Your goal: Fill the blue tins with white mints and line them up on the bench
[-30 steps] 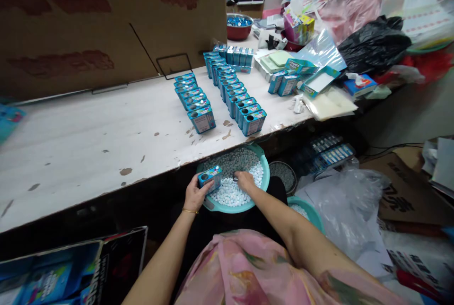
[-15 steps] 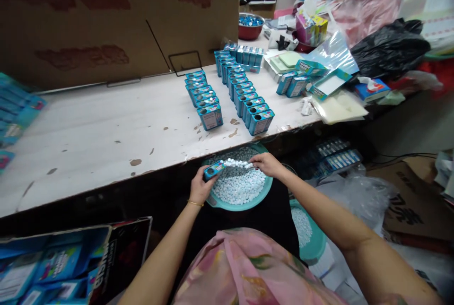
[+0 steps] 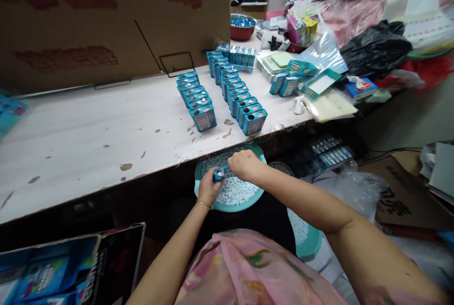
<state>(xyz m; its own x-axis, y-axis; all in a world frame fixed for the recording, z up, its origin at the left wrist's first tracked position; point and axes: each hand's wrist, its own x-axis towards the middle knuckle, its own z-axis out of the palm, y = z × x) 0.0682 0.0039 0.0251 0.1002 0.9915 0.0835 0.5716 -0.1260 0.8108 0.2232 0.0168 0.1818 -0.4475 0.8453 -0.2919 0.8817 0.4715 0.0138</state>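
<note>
My left hand is closed around a small blue tin, which it holds tilted over a turquoise basin. White candy pellets fill that basin. My right hand is closed right at the tin's upper end, its back turned toward me. The narrow scoop it held among pellets a moment earlier is mostly hidden behind the fingers now. On the white table, one row of open blue tins and a shorter row of tins stand upright just beyond the basin.
A large cardboard box stands at the back left. At lower left is an open carton of blue packages. A second turquoise basin of pellets sits low on the right. Plastic bags and a red bowl occupy the table's far right.
My right hand has moved left to the tin, and the line of pellets on the scoop no longer shows. The tin's visible end is now partly covered. The view has shifted slightly.
</note>
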